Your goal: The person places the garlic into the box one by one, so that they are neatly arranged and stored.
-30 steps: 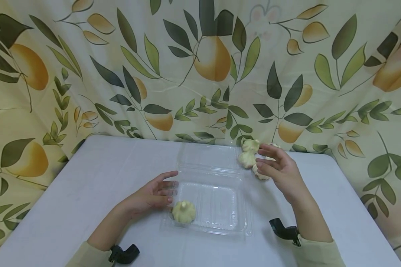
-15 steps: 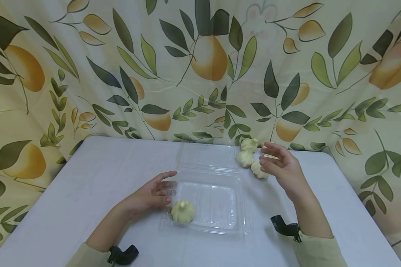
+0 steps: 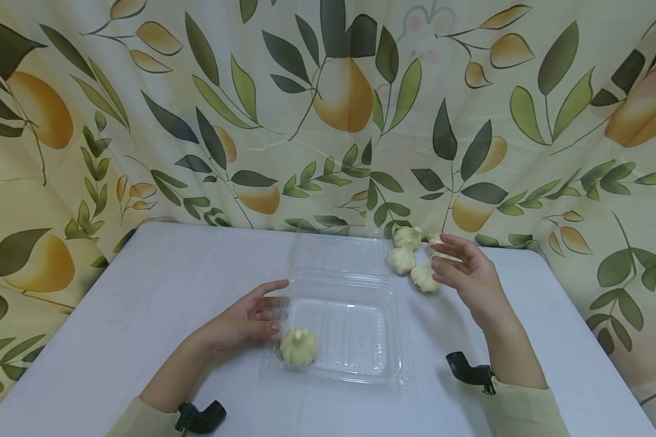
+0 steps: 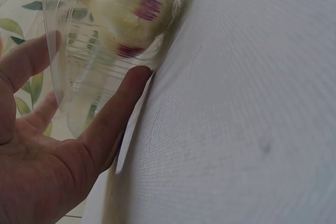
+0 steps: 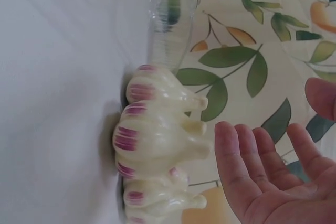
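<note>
I have the left hand [image 3: 257, 320] loose-fingered at the left edge of the clear clamshell [image 3: 350, 340], the right hand [image 3: 472, 279] relaxed beside garlic bulbs [image 3: 401, 260] near the table's far edge.

Head view looks forward-down; 2 wrist views skim the table [image 3: 197, 267] closely.

We see the left hand [image 3: 242, 326] at the nine o'clock edge of a clear, open container [image 3: 347, 337], a garlic bulb [image 3: 299, 347] inside it towards eight o'clock. Four more bulbs [image 3: 401, 261] cluster beyond it near one o'clock, and the right hand [image 3: 474, 282], at two o'clock, partly hides one from us.
</note>
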